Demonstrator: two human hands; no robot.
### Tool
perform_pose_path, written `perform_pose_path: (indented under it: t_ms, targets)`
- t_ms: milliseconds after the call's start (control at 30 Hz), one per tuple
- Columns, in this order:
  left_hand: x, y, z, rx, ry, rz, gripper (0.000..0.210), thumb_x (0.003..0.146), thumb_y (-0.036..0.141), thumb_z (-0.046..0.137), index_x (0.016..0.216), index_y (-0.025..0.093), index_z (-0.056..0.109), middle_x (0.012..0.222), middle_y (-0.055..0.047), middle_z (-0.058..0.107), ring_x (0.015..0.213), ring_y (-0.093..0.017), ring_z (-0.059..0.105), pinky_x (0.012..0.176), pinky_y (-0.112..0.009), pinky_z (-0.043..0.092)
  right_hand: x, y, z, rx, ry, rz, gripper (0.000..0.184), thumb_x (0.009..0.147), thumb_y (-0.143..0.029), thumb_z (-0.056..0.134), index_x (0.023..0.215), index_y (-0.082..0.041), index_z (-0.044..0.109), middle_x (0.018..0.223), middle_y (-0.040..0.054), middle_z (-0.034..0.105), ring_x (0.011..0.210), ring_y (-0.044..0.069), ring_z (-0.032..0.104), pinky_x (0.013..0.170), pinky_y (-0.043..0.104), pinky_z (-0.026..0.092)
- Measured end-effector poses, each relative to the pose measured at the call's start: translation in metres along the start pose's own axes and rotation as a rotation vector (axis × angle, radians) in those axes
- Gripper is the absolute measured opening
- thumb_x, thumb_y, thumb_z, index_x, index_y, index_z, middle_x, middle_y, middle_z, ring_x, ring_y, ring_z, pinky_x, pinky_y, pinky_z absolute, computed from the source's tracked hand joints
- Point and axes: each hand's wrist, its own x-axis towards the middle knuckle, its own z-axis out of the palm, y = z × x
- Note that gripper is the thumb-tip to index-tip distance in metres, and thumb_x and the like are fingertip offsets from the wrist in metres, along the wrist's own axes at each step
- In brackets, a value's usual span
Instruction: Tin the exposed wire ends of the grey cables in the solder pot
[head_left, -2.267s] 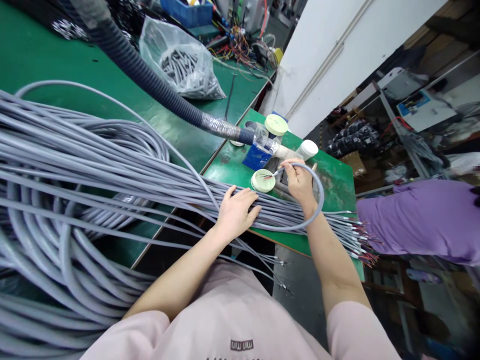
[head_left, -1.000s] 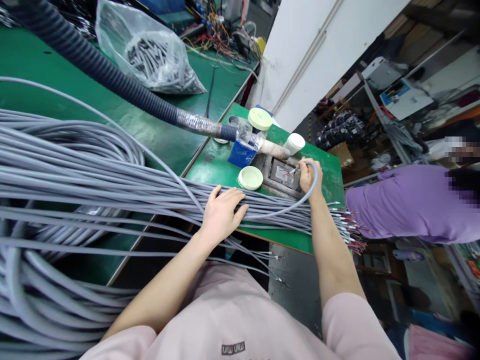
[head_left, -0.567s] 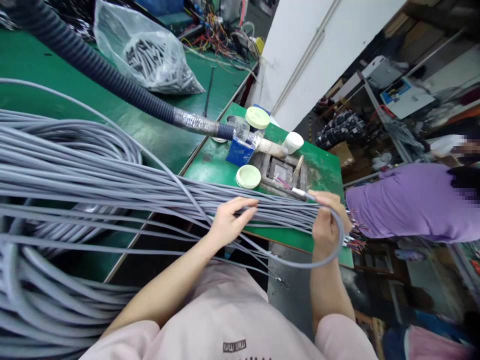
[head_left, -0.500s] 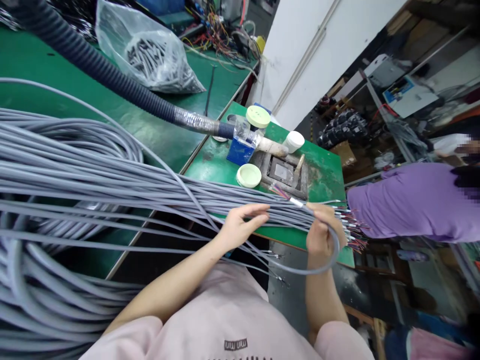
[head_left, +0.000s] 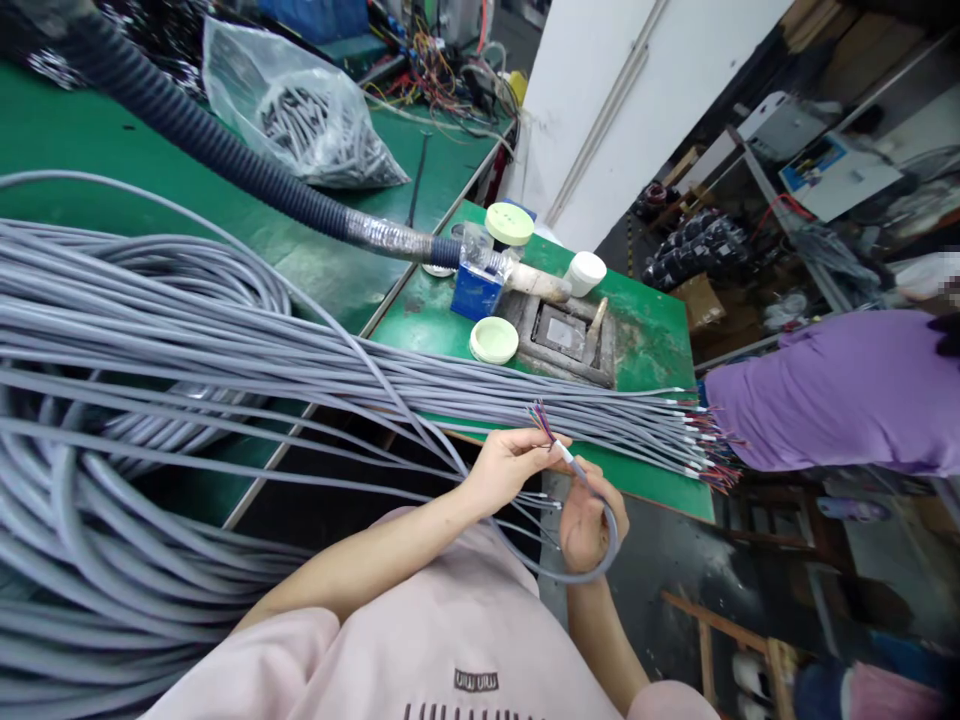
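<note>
My right hand (head_left: 585, 520) grips one grey cable (head_left: 600, 560) that curls in a loop around it, its stripped end with coloured wires (head_left: 541, 418) pointing up. My left hand (head_left: 506, 468) pinches that cable end just below the coloured wires. Both hands hover in front of the green table's near edge, below the big bundle of grey cables (head_left: 225, 340) that lies across the table. The bundle's stripped ends (head_left: 705, 450) fan out at the right.
A metal tray (head_left: 564, 338) sits on the small green table (head_left: 645, 350) with round pale lids (head_left: 493, 340) and a white jar (head_left: 585, 272). A dark corrugated hose (head_left: 225, 150) runs to a blue block (head_left: 471, 290). A person in purple (head_left: 832, 400) bends at right. A plastic bag (head_left: 315, 110) lies behind.
My right hand pulled the cable end away from the metal tray and down toward my body. My left hand left the bundle and took hold of the cable's stripped end.
</note>
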Motion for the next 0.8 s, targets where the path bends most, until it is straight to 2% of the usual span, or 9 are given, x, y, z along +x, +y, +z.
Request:
perform_pose_path:
  t_ms: [267,400,567,633,700,767,800]
  targets:
    - [-0.001,-0.010,-0.004,0.028,0.006,0.027,0.033,0.069,0.045,0.073,0.064,0.012,0.071,0.070,-0.006,0.070,0.072,-0.016,0.063,0.075,-0.028,0.048,-0.003,-0.005,-0.009,-0.155,-0.076,0.006,0.027,0.090,-0.039,0.043,0.106,-0.029,0.062,0.097,0.0103,0.067,0.096,0.032,0.065,0.078,0.057,0.051]
    - [-0.001,-0.009,-0.004,-0.022,0.014,-0.013,0.032,0.068,0.044,0.073,0.071,0.013,0.072,0.063,-0.004,0.068,0.060,-0.012,0.059,0.068,-0.026,0.046,-0.002,-0.008,-0.007,-0.165,-0.094,-0.031,0.026,0.090,-0.035,0.043,0.108,-0.030,0.062,0.099,0.0095,0.068,0.093,0.030,0.066,0.075,0.054,0.053]
    - [0.003,-0.005,-0.002,-0.021,-0.007,-0.057,0.037,0.068,0.044,0.072,0.050,0.013,0.063,0.042,-0.001,0.055,0.045,-0.010,0.051,0.054,-0.024,0.041,-0.004,-0.015,-0.009,-0.054,-0.227,-0.161,0.029,0.089,-0.027,0.045,0.115,-0.031,0.059,0.099,0.0074,0.071,0.091,0.027,0.066,0.071,0.051,0.054]
    - [0.005,-0.006,-0.001,0.065,-0.071,-0.123,0.040,0.071,0.049,0.067,0.054,0.012,0.065,0.044,-0.002,0.055,0.045,-0.010,0.051,0.052,-0.024,0.040,-0.007,-0.017,-0.022,-0.141,-0.308,-0.201,0.035,0.089,-0.022,0.046,0.121,-0.031,0.056,0.103,0.0076,0.071,0.094,0.027,0.065,0.072,0.050,0.054]
    - [0.006,-0.009,-0.001,0.237,-0.173,-0.144,0.044,0.076,0.052,0.061,0.063,0.011,0.069,0.054,-0.005,0.063,0.052,-0.011,0.055,0.056,-0.024,0.044,-0.013,-0.017,-0.047,-0.294,-0.363,-0.218,0.044,0.085,-0.015,0.049,0.126,-0.032,0.053,0.107,0.0073,0.071,0.095,0.026,0.065,0.074,0.049,0.054]
    - [0.006,-0.012,-0.005,0.487,-0.255,-0.060,0.041,0.081,0.050,0.057,0.078,0.012,0.071,0.069,-0.007,0.069,0.061,-0.013,0.059,0.063,-0.026,0.047,-0.025,-0.016,-0.081,-0.478,-0.377,-0.197,0.049,0.081,-0.010,0.054,0.126,-0.031,0.054,0.106,0.0071,0.071,0.092,0.026,0.066,0.074,0.047,0.055]
    - [0.007,-0.012,-0.008,0.635,-0.281,0.030,0.037,0.082,0.047,0.057,0.085,0.013,0.072,0.076,-0.008,0.070,0.066,-0.014,0.060,0.066,-0.027,0.047,-0.032,-0.015,-0.100,-0.574,-0.392,-0.174,0.048,0.080,-0.010,0.055,0.124,-0.030,0.056,0.103,0.0074,0.072,0.090,0.025,0.067,0.073,0.045,0.055]
